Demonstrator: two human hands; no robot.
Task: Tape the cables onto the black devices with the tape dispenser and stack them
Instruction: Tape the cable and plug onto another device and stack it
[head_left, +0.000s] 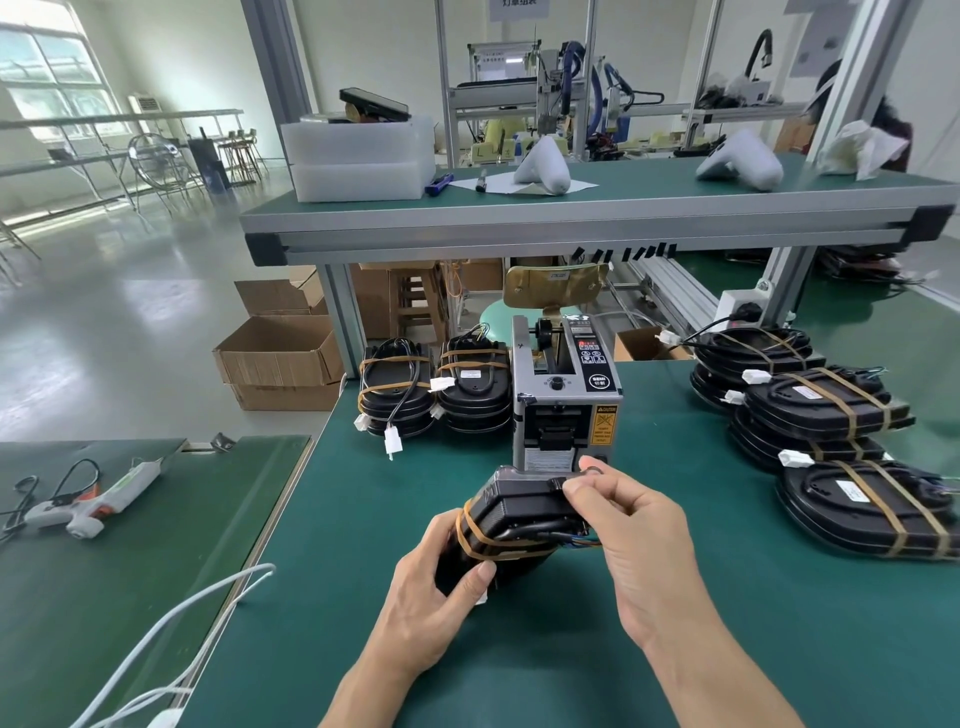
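Glue gun (88, 501) left; cardboard boxes (278, 358) behind.

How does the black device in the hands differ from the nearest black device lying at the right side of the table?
The held device is lifted and tilted above the green table; the right-side device lies flat on it. The held device is gripped by the left hand and pinched at its top by the right hand; nothing touches the right-side device. Both are black, with a cable and brownish bands around them.
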